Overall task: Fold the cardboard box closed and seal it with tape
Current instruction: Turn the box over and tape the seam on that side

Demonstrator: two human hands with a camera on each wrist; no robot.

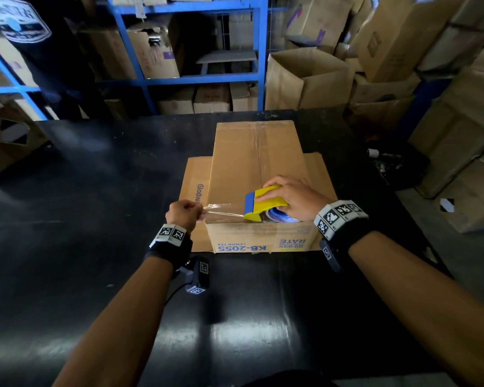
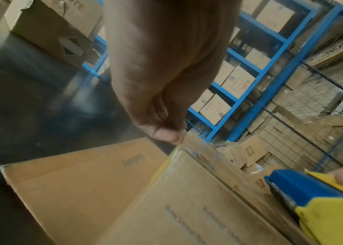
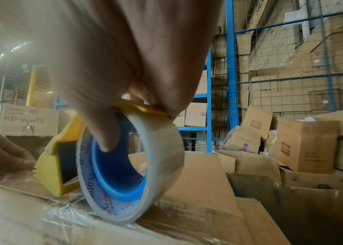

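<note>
A brown cardboard box (image 1: 257, 163) with blue print stands on the black table (image 1: 95, 177), its top flaps folded shut, a clear tape strip along the centre seam and side flaps spread at the base. My right hand (image 1: 291, 196) grips a yellow and blue tape dispenser (image 1: 263, 202) with a clear tape roll (image 3: 132, 174) resting on the box's near top edge. My left hand (image 1: 186, 212) pinches the free end of the clear tape (image 1: 224, 210), stretched from the dispenser across the box's near left corner. In the left wrist view the left hand (image 2: 162, 129) pinches at the box corner (image 2: 183, 149).
Blue metal shelving (image 1: 196, 76) with cartons stands behind the table. Stacked cardboard boxes (image 1: 444, 93) crowd the right side, and an open carton (image 1: 305, 79) sits behind the table's far edge. Another carton (image 1: 6, 141) is at the left. A person in dark clothes (image 1: 53, 51) stands at far left.
</note>
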